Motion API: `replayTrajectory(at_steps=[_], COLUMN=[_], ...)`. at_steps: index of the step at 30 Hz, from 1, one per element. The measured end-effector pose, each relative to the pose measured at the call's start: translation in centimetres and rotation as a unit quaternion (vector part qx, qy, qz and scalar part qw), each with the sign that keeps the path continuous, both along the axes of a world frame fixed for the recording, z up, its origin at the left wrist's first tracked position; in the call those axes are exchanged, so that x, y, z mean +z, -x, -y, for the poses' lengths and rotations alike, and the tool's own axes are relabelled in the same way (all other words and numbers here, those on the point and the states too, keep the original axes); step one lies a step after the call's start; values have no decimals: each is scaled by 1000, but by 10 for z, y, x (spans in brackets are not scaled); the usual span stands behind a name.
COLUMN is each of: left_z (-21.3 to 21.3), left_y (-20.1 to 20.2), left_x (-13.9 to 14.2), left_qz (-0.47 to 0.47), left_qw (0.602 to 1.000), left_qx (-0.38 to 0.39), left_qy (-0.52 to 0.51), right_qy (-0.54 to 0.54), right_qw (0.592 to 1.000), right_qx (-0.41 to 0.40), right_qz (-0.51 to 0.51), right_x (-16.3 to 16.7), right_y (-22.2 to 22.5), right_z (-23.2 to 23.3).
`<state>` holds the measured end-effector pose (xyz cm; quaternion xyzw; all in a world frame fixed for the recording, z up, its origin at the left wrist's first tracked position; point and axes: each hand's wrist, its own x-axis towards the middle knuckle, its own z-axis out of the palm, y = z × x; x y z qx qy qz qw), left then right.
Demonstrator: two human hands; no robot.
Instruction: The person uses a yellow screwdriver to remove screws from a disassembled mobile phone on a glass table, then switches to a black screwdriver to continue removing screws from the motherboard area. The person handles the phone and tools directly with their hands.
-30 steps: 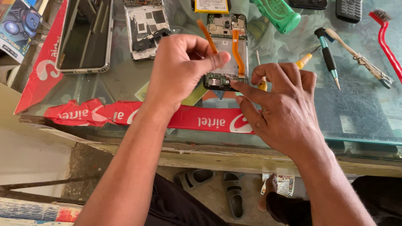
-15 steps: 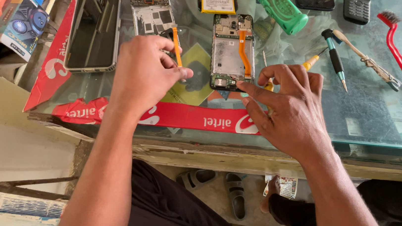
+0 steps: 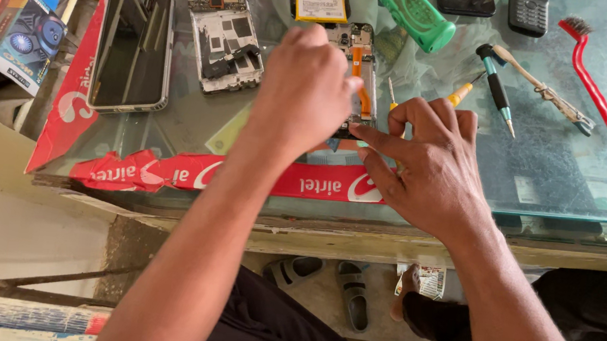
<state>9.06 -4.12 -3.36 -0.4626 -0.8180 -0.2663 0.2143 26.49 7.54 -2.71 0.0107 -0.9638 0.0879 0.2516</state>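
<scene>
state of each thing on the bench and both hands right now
opened phone: back off, orange flex cable exposed
left hand: closed, over the opened phone
right hand: fingertips at the phone's lower edge
intact phone: screen dark, flat
circuit board frame: stripped, lying apart

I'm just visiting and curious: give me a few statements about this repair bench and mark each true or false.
1. Both hands are at the opened phone with the orange strip inside. True; the left hand covers part of it and the right hand touches its lower edge.
2. The red brush lies at the far left. False; it lies at the far right.
3. A phone with a dark screen lies left of the hands. True.
4. The green handle is in the right hand. False; it lies untouched on the glass table.
</scene>
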Motion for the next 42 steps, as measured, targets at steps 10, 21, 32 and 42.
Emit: replayTrajectory(at_steps=[10, 21, 32, 42], left_z=[-12, 11, 87, 98], left_y=[-19, -33, -4, 9], left_x=[28, 48, 48, 23], left_qz=[337, 397, 202, 102], left_qw=[939, 882, 974, 985], left_qx=[-47, -175, 79, 140], left_qy=[-50, -185, -61, -17], right_qy=[3, 7, 9, 10], right_qw=[1000, 1000, 1000, 1000], right_qx=[6, 11, -1, 10], right_qz=[10, 10, 12, 0], right_x=[-1, -1, -2, -5], right_y=[2, 2, 0, -1], right_z=[0, -2, -2, -7])
